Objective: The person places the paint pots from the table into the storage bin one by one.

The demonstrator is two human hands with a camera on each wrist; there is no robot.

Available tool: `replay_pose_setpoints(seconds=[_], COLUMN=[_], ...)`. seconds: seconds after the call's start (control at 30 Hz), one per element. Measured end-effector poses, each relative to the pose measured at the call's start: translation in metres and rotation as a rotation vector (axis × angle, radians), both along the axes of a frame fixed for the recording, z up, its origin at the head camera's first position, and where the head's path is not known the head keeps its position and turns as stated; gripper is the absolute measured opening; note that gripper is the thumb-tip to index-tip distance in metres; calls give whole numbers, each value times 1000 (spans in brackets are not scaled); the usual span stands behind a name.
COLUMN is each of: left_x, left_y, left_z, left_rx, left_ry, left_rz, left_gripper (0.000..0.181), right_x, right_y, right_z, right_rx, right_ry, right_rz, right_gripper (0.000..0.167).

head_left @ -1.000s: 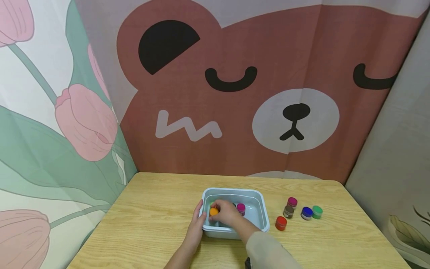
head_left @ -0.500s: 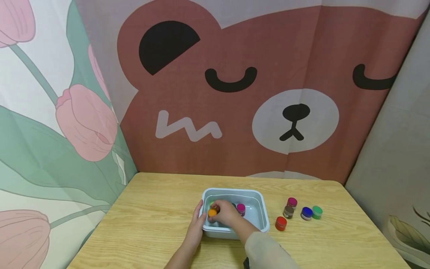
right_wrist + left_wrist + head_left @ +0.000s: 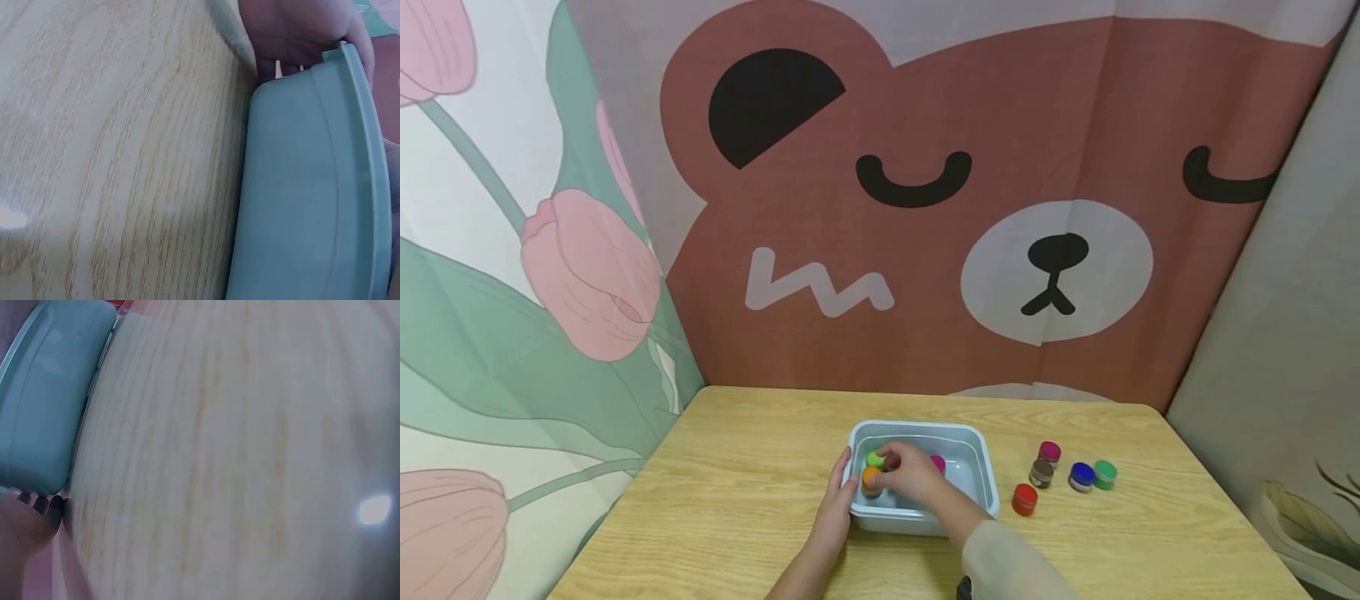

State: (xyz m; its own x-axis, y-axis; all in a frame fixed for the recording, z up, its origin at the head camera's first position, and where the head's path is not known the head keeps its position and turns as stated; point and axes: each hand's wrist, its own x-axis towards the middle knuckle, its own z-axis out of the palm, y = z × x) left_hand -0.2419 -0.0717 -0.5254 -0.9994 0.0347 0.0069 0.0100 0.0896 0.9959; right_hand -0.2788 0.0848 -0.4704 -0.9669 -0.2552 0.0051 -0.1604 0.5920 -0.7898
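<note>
Head view: a pale blue plastic tub (image 3: 895,523) with rounded corners stands on a wood-grain counter (image 3: 760,467), with wide room between it and the counter's left edge. To its right, a narrow gap separates its wall from a red-lidded jar (image 3: 1024,500); beyond are jars with brown (image 3: 1041,473), blue (image 3: 1082,477) and green (image 3: 1105,475) lids. Inside the tub, open floor shows toward the right. Near its left wall sits a small jar with a bright orange lid (image 3: 871,478), its lower part less distinct. The right hand (image 3: 913,473) reaches in beside it; whether that grip is clamped on the jar, I cannot tell. The left hand (image 3: 833,504) holds the tub's left side, thumb over the rim, fingers outside.
</note>
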Motion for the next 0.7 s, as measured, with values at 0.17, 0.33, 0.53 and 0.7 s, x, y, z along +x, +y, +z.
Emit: replay_pose_setpoints(seconds=[0.17, 0.33, 0.53, 0.7], left_x=[-1, 0, 0, 0], left_y=[-1, -1, -1, 0], left_z=[0, 1, 2, 2], left_rx=[-1, 6, 11, 20], left_ry=[-12, 1, 0, -6], left_rz=[-5, -7, -18, -14], left_gripper=[55, 56, 56, 56], right_x=[2, 6, 15, 22], right_y=[8, 18, 29, 44], right_z=[3, 5, 15, 24], right_rx=[-70, -105, -117, -168], right_ry=[33, 43, 33, 30], right_rz=[-1, 0, -33, -68], right_gripper=[43, 42, 43, 45])
